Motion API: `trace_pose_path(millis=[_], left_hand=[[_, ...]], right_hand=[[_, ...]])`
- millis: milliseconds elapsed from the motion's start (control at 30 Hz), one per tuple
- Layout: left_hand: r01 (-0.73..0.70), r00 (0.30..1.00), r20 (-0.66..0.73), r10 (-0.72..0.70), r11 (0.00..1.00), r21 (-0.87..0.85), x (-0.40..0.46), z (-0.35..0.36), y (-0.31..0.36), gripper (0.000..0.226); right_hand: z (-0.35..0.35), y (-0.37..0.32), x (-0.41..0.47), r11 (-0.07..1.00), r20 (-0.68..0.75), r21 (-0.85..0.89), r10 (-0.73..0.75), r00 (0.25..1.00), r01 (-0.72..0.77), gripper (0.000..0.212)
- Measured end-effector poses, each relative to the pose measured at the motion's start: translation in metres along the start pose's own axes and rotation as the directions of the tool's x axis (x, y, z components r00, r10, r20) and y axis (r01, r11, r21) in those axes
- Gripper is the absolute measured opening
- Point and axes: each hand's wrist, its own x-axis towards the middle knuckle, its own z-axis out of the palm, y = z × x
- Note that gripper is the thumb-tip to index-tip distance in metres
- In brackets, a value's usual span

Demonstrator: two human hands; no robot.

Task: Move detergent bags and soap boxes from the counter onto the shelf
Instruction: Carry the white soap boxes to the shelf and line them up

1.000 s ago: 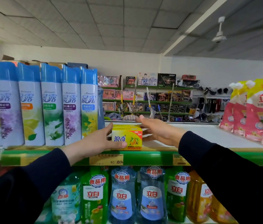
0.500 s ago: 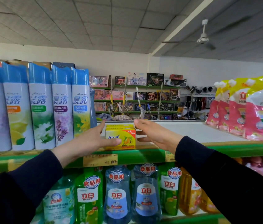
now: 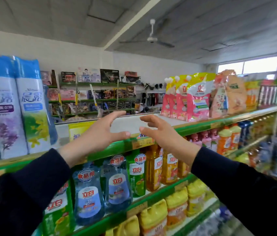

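Both hands off the load — your left hand [image 3: 98,135] and right hand [image 3: 161,133] hang in front of the shelf [image 3: 202,126] with fingers spread and loosely bent, holding nothing, so pull them straight back toward you, clear of the green shelf edge, before turning for the next item on the table. The soap box [image 3: 78,130] sits on the shelf just right of the blue-capped spray cans [image 3: 32,106] — partly hidden behind your left hand. It shows a yellow front with blue lettering, blurred, apparently upright and square to the shelf edge.
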Motion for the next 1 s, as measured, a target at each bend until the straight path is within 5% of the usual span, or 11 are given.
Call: trace_pose_path(millis=[233,433,800,1000], left_hand=[[-0.176,0.949,0.206,0.238,0.944,-0.279,0.004,0.086,0.057,0.07],[-0.287,0.831,0.328,0.449,0.851,-0.439,0.005,0.169,0.149,0.072],[-0.382,0.415,0.344,0.842,0.505,-0.774,-0.058,0.3,0.387,0.069],[-0.333,0.196,0.286,0.938,0.338,-0.88,-0.12,0.344,0.515,0.073]], right_hand=[[-0.067,0.019,-0.113,0.967,-0.223,-0.154,0.166,0.961,-0.203,0.042],[-0.142,0.011,-0.219,0.875,-0.447,-0.264,0.262,0.855,-0.406,0.042],[-0.265,-0.07,-0.447,0.574,-0.825,-0.303,0.241,0.511,-0.76,0.039],[-0.307,-0.123,-0.555,0.408,-0.919,-0.246,0.19,0.345,-0.879,0.042]])
